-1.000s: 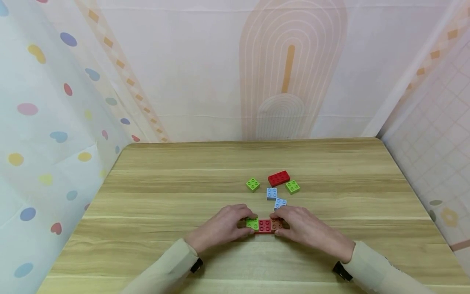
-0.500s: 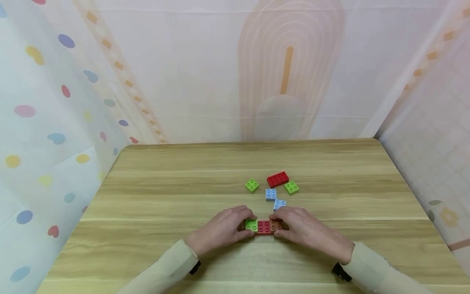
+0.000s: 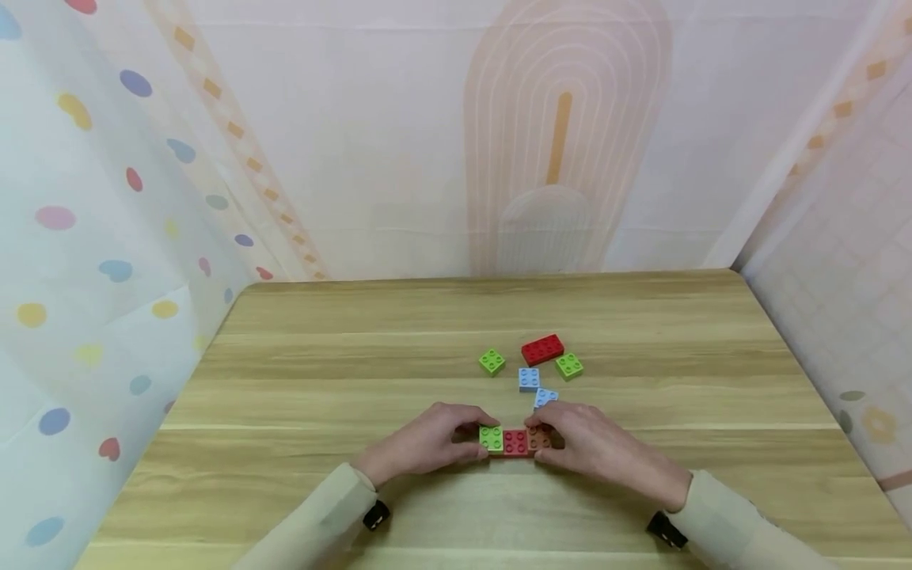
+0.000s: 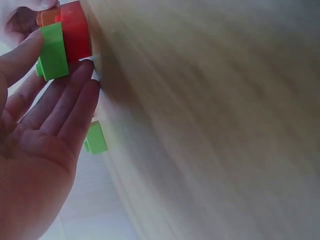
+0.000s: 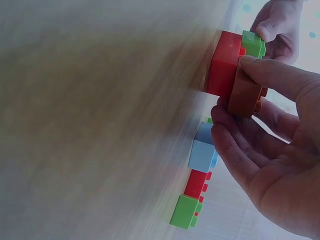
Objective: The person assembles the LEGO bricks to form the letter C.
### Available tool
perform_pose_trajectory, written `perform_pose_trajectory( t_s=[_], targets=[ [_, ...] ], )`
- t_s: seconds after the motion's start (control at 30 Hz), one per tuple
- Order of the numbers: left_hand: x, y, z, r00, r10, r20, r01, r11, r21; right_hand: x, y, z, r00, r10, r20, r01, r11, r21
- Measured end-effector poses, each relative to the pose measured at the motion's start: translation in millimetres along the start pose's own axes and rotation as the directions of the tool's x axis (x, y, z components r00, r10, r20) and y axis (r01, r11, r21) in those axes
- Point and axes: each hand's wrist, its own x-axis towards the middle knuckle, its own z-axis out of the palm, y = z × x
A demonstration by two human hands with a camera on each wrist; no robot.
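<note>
A red toy building brick [image 3: 515, 442] lies on the table, its middle studs bare. On its left end sits a small lime-green brick [image 3: 491, 438], on its right end a brown one [image 3: 539, 438], overhanging in the right wrist view. My left hand [image 3: 427, 443] pinches the green brick between thumb and fingers; the thumb [image 4: 25, 55] is at its edge in the left wrist view. With thumb and forefinger my right hand [image 3: 594, 443] holds the brown brick [image 5: 244, 95]. Its other fingers extend beneath and beside it.
Behind the hands lie two light blue bricks [image 3: 529, 380], one partly hidden by the right hand. Farther back are a long red brick [image 3: 543, 349] and loose green bricks [image 3: 492, 362] to either side. The wooden table [image 3: 321, 356] meets patterned curtains [image 3: 392, 158].
Both hands stay at the joined bricks. The left thumb has slid slightly left along the green brick. The whole view shifts a little with the head; the loose bricks stay put.
</note>
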Motion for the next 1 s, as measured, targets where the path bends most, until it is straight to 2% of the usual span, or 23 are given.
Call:
perform_pose_trajectory(
  t_s=[0.23, 0.43, 0.57, 0.77, 1.0],
  targets=[
    [5.4, 6.0, -1.2, 1.000, 0.011, -0.012, -0.010, 0.994, 0.105, -1, 2, -1, 0.999, 0.035, 0.033, -0.037, 0.998, 0.057],
    [11.4, 11.3, -2.9, 1.000, -0.012, -0.025, 0.015, 0.991, 0.130, 1, 5, -5, 0.999, 0.032, 0.036, -0.033, 0.999, 0.042],
    [9.9, 9.8, -5.1, 1.000, -0.024, 0.000, 0.024, 0.991, 0.132, 2, 5, -4, 0.999, 0.033, 0.041, -0.035, 0.998, 0.043],
    [7.0, 7.0, -19.4, 0.999, -0.006, 0.053, -0.003, 0.985, 0.171, 4, 3, -1, 0.998, 0.033, 0.051, -0.035, 0.998, 0.047],
    [12.7, -2.2, -35.5, 1.000, 0.016, -0.010, -0.014, 0.981, 0.194, 3, 2, 0, 0.997, 0.048, 0.052, -0.051, 0.997, 0.055]
  ],
)
